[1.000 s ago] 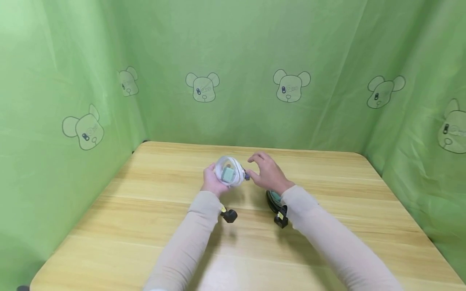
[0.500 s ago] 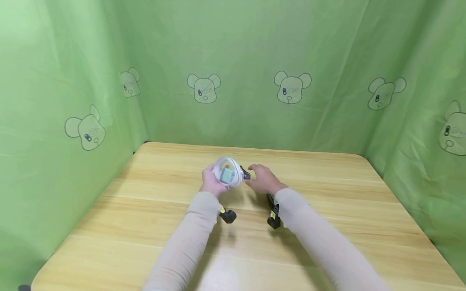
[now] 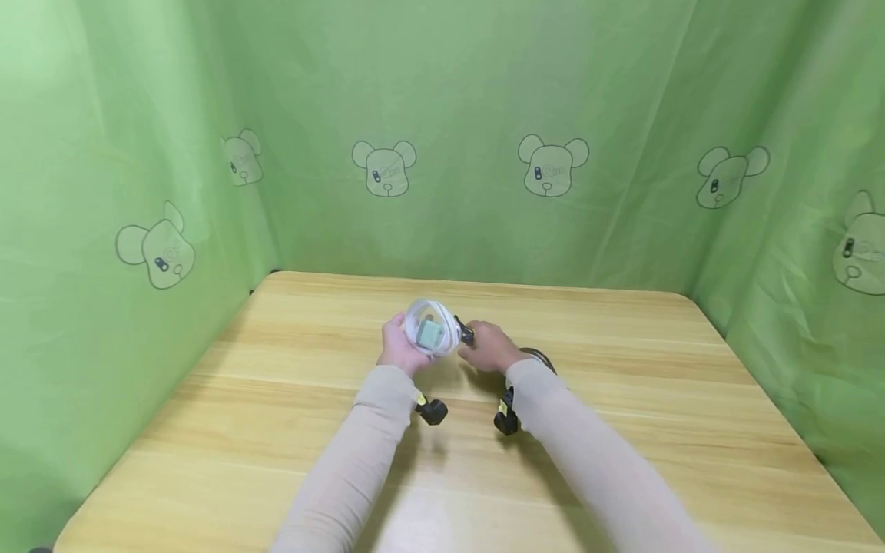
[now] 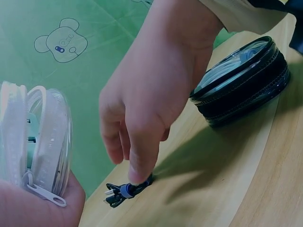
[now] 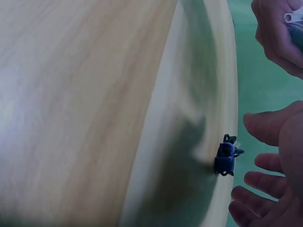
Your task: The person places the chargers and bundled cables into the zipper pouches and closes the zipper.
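In the head view my left hand [image 3: 399, 349] grips a round clear zip pouch with a white rim [image 3: 452, 338] above the table. Through its clear side shows a pale green charger block [image 3: 430, 335]. A white zipper pull [image 4: 47, 195] hangs from the pouch in the left wrist view. My right hand [image 3: 492, 347] reaches down at a small bundled black cable [image 4: 125, 191] with a blue tie, lying on the table. Its thumb and fingers [image 5: 267, 182] stand apart in the right wrist view, with the cable [image 5: 226, 158] just beyond them.
A round black-rimmed zip pouch [image 4: 241, 85] with pale cable inside lies on the table behind my right wrist, partly hidden in the head view. The wooden table [image 3: 276, 461] is enclosed by green curtains [image 3: 456, 230] at the back and sides.
My right hand has moved down and slightly left to the bundled cable, uncovering part of the black pouch behind the wrist. My left hand keeps the white pouch nearly in place.
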`<state>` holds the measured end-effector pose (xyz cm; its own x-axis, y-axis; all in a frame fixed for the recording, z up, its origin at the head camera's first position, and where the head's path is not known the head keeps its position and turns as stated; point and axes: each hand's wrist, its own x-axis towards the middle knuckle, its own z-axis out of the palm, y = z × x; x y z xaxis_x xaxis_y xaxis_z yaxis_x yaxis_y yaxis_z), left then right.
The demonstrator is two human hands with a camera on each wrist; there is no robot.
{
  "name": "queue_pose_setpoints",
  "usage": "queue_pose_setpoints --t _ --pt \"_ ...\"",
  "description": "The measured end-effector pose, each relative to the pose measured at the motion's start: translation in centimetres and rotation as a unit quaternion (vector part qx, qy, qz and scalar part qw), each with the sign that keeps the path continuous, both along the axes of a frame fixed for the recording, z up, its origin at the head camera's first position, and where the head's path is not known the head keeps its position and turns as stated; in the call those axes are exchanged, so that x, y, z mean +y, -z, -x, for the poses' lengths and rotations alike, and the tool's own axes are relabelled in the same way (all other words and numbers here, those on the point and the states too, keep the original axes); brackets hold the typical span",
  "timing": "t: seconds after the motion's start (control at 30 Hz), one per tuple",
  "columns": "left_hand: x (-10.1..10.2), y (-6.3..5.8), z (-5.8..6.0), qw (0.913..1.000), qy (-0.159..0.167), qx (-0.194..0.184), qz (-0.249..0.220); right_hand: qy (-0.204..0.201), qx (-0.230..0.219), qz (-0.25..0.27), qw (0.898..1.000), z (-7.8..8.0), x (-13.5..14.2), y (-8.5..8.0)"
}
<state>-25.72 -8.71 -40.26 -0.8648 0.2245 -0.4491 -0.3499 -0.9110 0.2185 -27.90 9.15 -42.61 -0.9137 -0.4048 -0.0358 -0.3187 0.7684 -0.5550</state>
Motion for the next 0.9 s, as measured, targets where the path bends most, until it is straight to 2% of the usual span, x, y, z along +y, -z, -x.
queue_pose_setpoints --t 0.4,0.6,0.9 --pt "0.25 -0.03 -0.06 1.0 0.001 -0.003 0.0 -0.026 0.015 -0.098 0.995 -0.21 -0.46 0.42" --pt "0.05 -0.04 0.04 0.9999 -0.006 -0.009 0.006 -0.013 -0.008 -0.099 0.995 -0.26 -0.67 0.31" --pt "0.19 0.02 0.01 1.0 -0.002 -0.01 0.002 0.009 0.021 -0.106 0.994 -0.17 -0.18 0.39"
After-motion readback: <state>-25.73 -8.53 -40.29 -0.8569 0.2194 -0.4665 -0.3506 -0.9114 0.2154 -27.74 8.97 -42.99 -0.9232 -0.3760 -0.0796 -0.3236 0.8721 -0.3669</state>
